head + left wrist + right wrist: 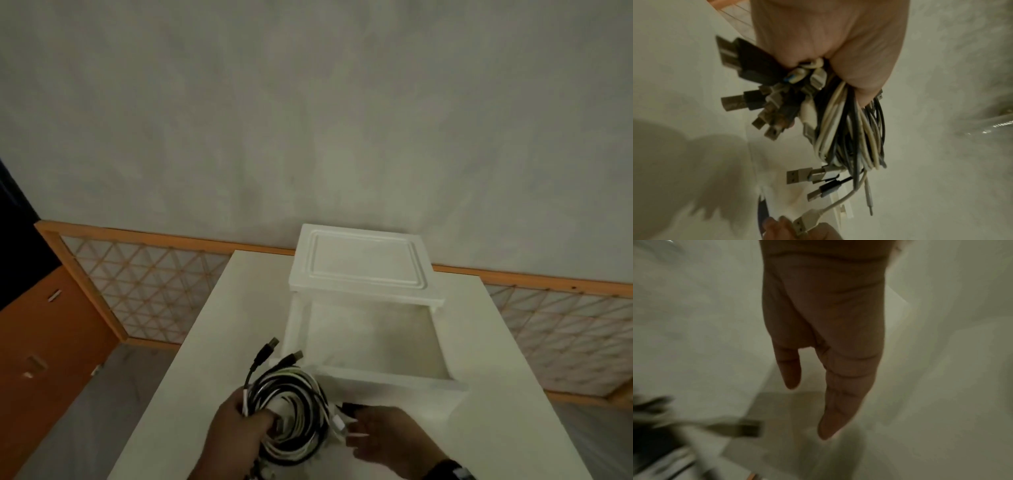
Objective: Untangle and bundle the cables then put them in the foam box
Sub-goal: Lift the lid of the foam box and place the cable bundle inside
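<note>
My left hand [236, 431] grips a coiled bundle of black and white cables [291, 407] just above the white table, in front of the foam box [383, 377]. In the left wrist view the fingers [859, 65] curl round the coil [849, 138], and several USB plugs stick out of it. A loose white plug [799, 225] hangs from the coil by my right hand [376, 435]. That hand is at the coil's right side with its fingers [838, 386] straight. A blurred plug [748, 430] lies apart from them. The box is open.
The foam lid [359, 263] lies over the far part of the box. The white table [496, 342] runs on to the right of the box. An orange lattice screen [137, 281] and an orange cabinet [44, 342] are beyond the left edge.
</note>
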{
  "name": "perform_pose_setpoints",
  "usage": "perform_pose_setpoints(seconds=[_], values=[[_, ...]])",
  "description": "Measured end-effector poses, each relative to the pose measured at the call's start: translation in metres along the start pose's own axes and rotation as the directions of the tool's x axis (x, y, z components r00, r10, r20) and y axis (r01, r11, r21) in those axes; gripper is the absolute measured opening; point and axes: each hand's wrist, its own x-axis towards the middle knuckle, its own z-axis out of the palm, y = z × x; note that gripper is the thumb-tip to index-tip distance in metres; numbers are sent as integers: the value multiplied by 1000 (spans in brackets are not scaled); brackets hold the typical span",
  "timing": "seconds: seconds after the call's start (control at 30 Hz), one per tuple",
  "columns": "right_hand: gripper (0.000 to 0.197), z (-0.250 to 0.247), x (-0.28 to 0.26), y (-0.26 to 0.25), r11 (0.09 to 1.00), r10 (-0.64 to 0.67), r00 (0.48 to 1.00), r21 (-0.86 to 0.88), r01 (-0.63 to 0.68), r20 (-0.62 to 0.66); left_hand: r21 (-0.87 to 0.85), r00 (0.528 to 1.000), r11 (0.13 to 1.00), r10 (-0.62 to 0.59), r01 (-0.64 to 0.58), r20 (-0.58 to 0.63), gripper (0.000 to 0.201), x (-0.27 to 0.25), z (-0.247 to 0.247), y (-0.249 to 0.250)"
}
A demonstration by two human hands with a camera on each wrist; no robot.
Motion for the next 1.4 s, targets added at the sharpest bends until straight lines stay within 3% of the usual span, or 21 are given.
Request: perform_pose_setpoints(seconds=[0.03,0.07,0.1,0.13,0.17,0.2,0.23,0.27,0.3,0.33,0.37,0.5,0.6,0.83,0.93,1.03,1.1,1.17,1.23,1.27,1.4], values=[[29,1,-10,-7,978,-135,986,-170,117,-97,-1,994,998,57,-57,91,28,-6,-1,19],[23,3,-24,-15,905,-336,926,-332,268,-169,11,991,995,95,-96,94,28,-3,5,19],[22,11,-41,-24,763,-579,800,-454,461,-160,55,986,992,104,-112,134,28,-5,7,27],[27,24,-61,-33,524,-782,621,-594,610,-52,132,978,977,145,-165,151,26,-3,11,31],[38,36,-76,-41,228,-874,466,-729,645,138,191,966,958,176,-212,190,22,-1,17,34],[51,43,-80,-46,-75,-859,370,-801,594,354,238,945,927,238,-290,226,19,-1,22,38],[63,50,-82,-51,-304,-774,348,-793,528,528,273,917,889,299,-369,265,18,-5,27,45],[72,56,-80,-55,-432,-672,409,-776,460,617,293,884,850,348,-438,311,20,-4,31,50],[76,62,-75,-59,-486,-592,502,-776,402,631,324,855,808,377,-492,357,20,-4,34,54],[76,62,-69,-62,-482,-552,567,-788,382,612,350,823,763,402,-543,400,23,-6,36,58],[72,61,-63,-66,-430,-552,591,-808,403,589,370,800,727,417,-579,431,28,-9,37,65],[35,51,-58,-75,-45,-659,646,-878,477,385,373,727,631,519,-680,449,13,-12,35,80],[13,56,-58,-78,45,-682,653,-872,488,330,420,713,577,539,-701,448,14,-5,34,85],[14,67,-55,-105,-32,-683,668,-926,376,295,328,754,691,503,-644,422,17,15,34,98],[15,70,-56,-121,-106,-695,643,-930,352,322,218,772,750,551,-624,317,37,19,32,101],[16,72,-53,-143,-171,-731,600,-939,300,325,-8,802,830,541,-557,253,64,31,27,92],[15,69,-49,-160,-148,-771,578,-958,247,268,5,825,842,527,-539,206,79,42,24,81],[13,65,-39,-174,-133,-786,579,-974,182,216,143,850,840,505,-523,149,91,51,25,64],[12,64,-24,-180,-153,-779,596,-981,122,195,329,841,775,517,-539,158,91,60,29,40],[12,63,-16,-180,-183,-765,611,-978,97,204,400,814,712,542,-577,211,86,62,31,27],[23,63,26,-165,-407,-564,773,-912,44,289,575,625,347,670,-741,400,53,71,38,-13]])
